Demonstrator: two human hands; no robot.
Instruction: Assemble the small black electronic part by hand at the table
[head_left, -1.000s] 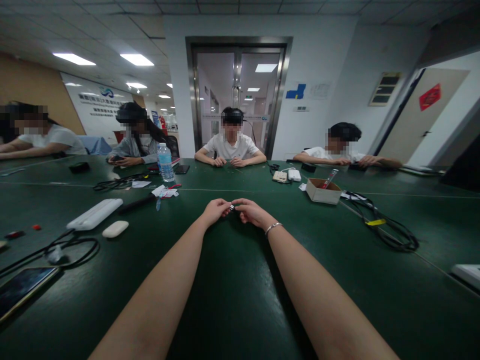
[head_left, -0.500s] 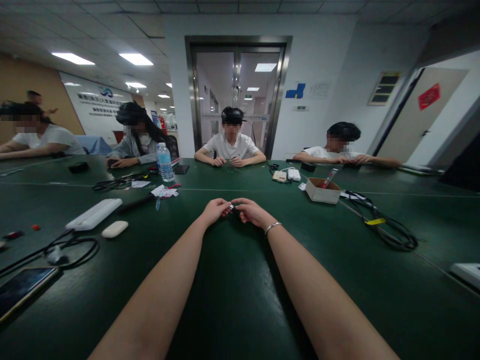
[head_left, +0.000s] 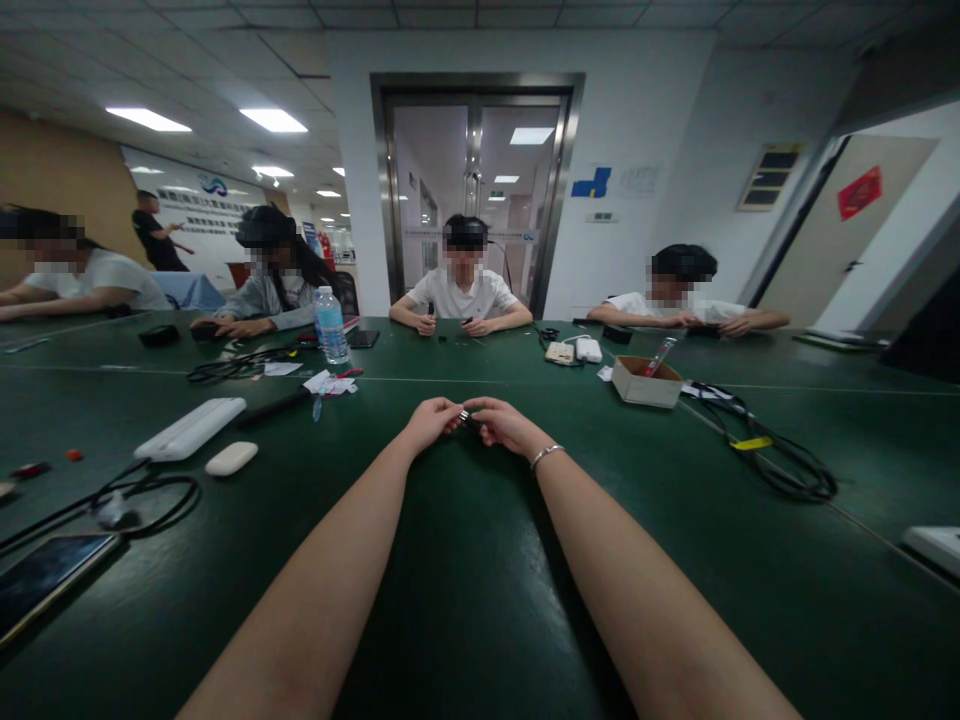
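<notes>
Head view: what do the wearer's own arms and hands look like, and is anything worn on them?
Both forearms are bare, with no sleeves in view. The right wrist carries a thin silver-coloured bracelet just behind the right hand. The left hand and its wrist show no jewellery or watch. No gloves on either hand; rings or nail details are too small to tell.

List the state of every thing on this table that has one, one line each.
left hand: pinching the small metal part
right hand: pinching the same part
small metal part: held between both hands, just above the green table
water bottle: upright, capped
cardboard box: open, a red-tipped thing sticking out
phone: lying flat, screen dark
black cable: coiled loosely
</notes>
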